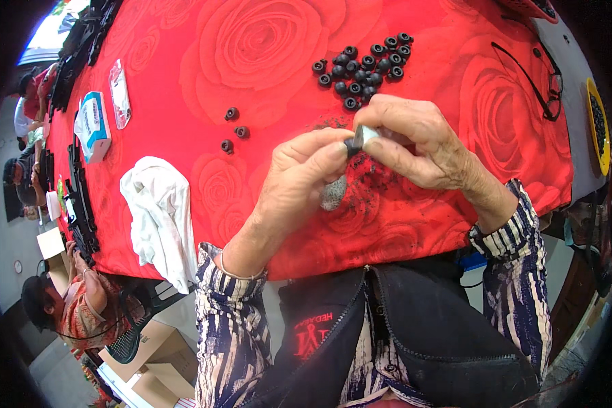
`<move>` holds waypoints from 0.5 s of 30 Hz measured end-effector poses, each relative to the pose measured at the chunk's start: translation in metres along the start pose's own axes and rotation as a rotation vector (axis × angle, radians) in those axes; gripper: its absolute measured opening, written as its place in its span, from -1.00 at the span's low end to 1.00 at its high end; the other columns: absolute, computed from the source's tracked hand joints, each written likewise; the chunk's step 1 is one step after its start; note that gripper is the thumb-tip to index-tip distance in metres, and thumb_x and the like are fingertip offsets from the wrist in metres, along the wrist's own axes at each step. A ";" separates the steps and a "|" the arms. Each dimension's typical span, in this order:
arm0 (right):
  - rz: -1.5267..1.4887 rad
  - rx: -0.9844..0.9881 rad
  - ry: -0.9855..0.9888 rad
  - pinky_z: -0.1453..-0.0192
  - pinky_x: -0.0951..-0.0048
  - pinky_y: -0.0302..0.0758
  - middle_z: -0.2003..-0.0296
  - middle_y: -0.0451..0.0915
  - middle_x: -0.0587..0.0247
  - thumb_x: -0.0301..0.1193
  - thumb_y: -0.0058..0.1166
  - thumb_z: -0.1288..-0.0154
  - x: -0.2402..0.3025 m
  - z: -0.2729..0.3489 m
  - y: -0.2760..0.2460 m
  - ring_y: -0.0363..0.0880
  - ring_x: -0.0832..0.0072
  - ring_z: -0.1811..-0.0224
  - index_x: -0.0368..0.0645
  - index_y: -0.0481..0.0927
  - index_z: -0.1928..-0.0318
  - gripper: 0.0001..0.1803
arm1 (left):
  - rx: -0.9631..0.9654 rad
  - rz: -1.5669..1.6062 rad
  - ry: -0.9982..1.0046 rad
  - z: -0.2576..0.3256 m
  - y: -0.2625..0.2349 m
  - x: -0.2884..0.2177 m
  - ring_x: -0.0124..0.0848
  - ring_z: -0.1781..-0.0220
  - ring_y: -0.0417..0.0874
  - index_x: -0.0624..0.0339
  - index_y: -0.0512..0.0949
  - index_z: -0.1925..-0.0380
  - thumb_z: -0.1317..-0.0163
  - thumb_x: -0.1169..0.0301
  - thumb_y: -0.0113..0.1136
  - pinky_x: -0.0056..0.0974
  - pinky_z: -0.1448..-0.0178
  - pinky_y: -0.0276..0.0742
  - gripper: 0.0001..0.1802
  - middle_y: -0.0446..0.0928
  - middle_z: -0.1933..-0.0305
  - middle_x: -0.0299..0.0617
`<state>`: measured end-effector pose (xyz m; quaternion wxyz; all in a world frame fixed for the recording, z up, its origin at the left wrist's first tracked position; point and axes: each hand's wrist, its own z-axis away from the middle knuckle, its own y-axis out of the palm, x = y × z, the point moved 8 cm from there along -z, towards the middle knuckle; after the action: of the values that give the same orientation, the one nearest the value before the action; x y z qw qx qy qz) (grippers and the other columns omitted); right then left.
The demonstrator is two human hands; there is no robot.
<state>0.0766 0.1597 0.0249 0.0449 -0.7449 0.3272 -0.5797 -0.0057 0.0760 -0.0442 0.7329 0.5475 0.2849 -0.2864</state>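
"Left grip (pixel 296 170) first: what have you got from your end?"

"I see its thumb and fingers pinched tight on a small black piece (pixel 352 147), held just above the red-covered worktop (pixel 163 88). My right grip (pixel 421 143) is closed on a small pale-wrapped tool (pixel 369 133), perhaps a blade, which seems to touch the piece."

"Which step is that?"

"Trimming, I judge, since dark crumbs (pixel 374 178) lie scattered beneath. I can't tell how much of this piece is done; the fingers hide most of it."

"And the others?"

"Beyond the right grip lies a cluster of black pieces (pixel 367 68); three loose pieces (pixel 242 132) sit well apart from it, to the left. I can't tell which are finished."

"What does the next move call for?"

"A steady left pinch, I'd say, short strokes from the right, and the left thumb clear of any edge. Then probably a small turn of the piece."
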 end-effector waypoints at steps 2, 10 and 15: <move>0.060 0.065 -0.117 0.38 0.36 0.41 0.45 0.47 0.06 -0.55 0.05 -0.06 0.008 0.000 0.005 0.49 0.25 0.43 -0.33 0.46 0.26 -0.80 | 0.020 0.043 -0.002 -0.003 -0.001 -0.002 -0.66 0.46 0.30 0.34 0.53 0.16 -0.21 0.45 0.10 -0.53 0.38 0.25 -0.77 0.44 0.44 -0.37; 0.251 -0.186 -0.359 0.53 0.41 0.38 0.50 0.45 0.14 -0.54 0.18 0.07 0.032 0.006 -0.002 0.45 0.31 0.55 -0.31 0.49 0.28 -0.73 | -0.019 0.094 -0.179 -0.001 0.006 0.013 -0.67 0.50 0.31 0.32 0.54 0.25 -0.20 0.40 0.12 -0.55 0.43 0.26 -0.79 0.42 0.50 -0.40; 0.309 -0.223 -0.348 0.59 0.40 0.34 0.56 0.45 0.17 -0.52 0.27 0.12 0.037 0.009 0.006 0.43 0.36 0.62 -0.35 0.52 0.27 -0.67 | 0.073 0.212 -0.246 0.001 0.006 0.027 -0.67 0.43 0.40 0.28 0.50 0.21 -0.21 0.30 0.12 -0.57 0.45 0.34 -0.74 0.45 0.42 -0.36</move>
<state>0.0863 0.1322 0.0505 0.1060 -0.7751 0.4863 -0.3893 0.0168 0.0739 -0.0603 0.7680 0.5616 0.1229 -0.2824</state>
